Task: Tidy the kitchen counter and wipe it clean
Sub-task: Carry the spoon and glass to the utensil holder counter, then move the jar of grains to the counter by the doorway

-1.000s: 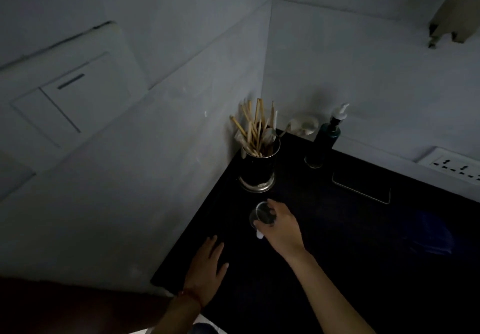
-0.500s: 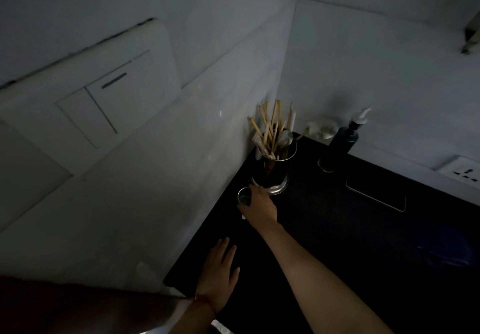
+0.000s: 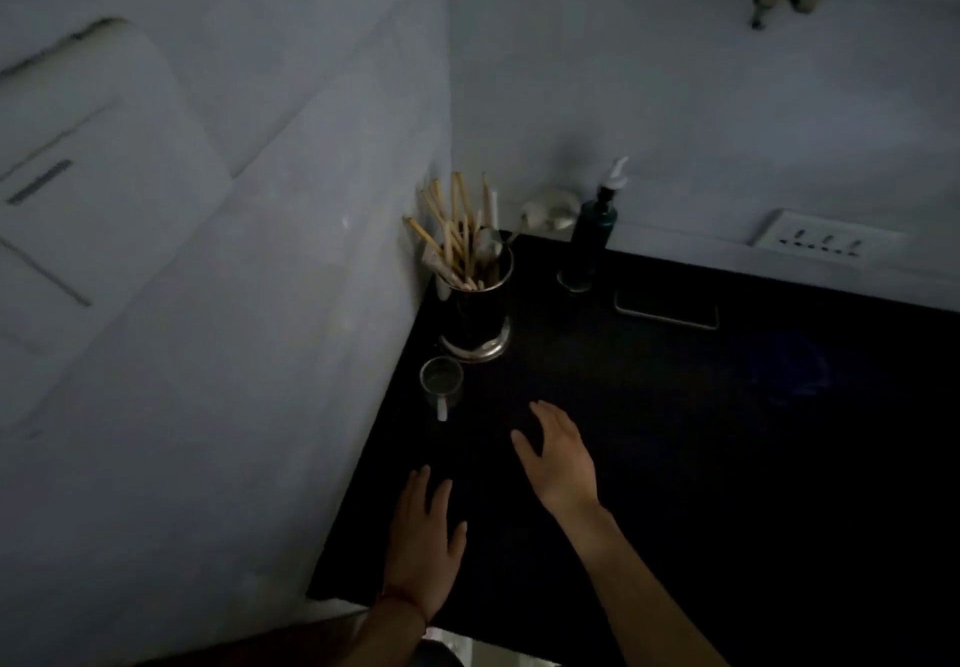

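From the head view, the small glass cup (image 3: 441, 381) now stands alone on the dark surface (image 3: 675, 458), tucked just in front of the metal utensil holder (image 3: 475, 313) and close to the left wall (image 3: 234, 354); half a second ago the right hand was still wrapped round it, so it has just been set down and released. The right hand (image 3: 558, 451) has drawn back toward the person and hovers over the surface, fingers (image 3: 540, 414) spread and holding nothing. The left hand (image 3: 423, 547) lies flat near the front left corner, fingers loose and empty, much where it was a second ago. My reading is that the cup has been parked in the corner group, which leaves the middle of the surface free for wiping. Along the back wall stand a pump bottle (image 3: 589, 238) and, just right of it, what looks like a phone (image 3: 667, 310) lying flat. A wall socket strip (image 3: 826, 243) sits above the back edge. The frame is very dark, and I can make out no cloth. The surface ends at the left wall and at the front edge by the left wrist; the open room lies to the right and centre, well apart from the corner cluster.
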Tool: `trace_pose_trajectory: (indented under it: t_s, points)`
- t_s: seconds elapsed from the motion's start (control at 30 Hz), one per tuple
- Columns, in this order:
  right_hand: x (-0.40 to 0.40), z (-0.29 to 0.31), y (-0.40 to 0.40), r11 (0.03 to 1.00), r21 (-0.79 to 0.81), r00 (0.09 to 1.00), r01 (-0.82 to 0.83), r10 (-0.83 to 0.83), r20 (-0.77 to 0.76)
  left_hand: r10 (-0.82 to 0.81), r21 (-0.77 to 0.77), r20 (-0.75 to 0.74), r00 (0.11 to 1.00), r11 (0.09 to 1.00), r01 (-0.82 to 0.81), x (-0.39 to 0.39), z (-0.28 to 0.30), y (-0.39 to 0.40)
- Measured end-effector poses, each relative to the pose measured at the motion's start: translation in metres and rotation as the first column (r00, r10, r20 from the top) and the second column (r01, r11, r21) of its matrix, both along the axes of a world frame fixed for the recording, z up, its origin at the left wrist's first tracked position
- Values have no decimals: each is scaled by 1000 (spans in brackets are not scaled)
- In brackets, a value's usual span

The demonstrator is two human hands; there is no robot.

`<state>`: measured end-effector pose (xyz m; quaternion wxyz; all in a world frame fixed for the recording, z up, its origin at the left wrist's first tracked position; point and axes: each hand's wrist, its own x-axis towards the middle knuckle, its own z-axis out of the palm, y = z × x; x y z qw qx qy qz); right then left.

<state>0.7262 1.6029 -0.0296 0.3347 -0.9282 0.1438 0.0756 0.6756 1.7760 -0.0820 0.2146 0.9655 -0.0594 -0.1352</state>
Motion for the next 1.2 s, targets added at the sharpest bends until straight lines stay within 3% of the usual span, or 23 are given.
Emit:
trace_pose_trajectory:
  t_s: [0.17,0.37,0.57,0.7,0.9,1.07,1.2]
  points:
    - [-85,-4,-50,962,-19,962,272,-272,-3,-176,-73,75,982,981,181,-6,4,-30]
    - [-215,-3,-107,799,0,799,601,-601,26,-405,-174,56,912,896,409,-39,24,-94]
    - [-366,-9,-153,576,27,576,817,-817,22,-621,-249,109,776,739,627,-119,37,-179]
    - [-483,-16,-175,389,24,389,921,-921,-7,-748,-342,31,663,616,710,-201,37,-243]
    - [-643,-40,-176,8,43,15,999,-989,-144,-872,-272,-318,371,459,846,-312,13,-331]
    - [-721,-62,-178,-236,49,-216,971,-942,-257,-799,-270,-475,370,532,803,-364,-12,-391]
    - [-763,-77,-206,-363,58,-329,930,-893,-308,-671,-230,-586,453,675,702,-384,-35,-445]
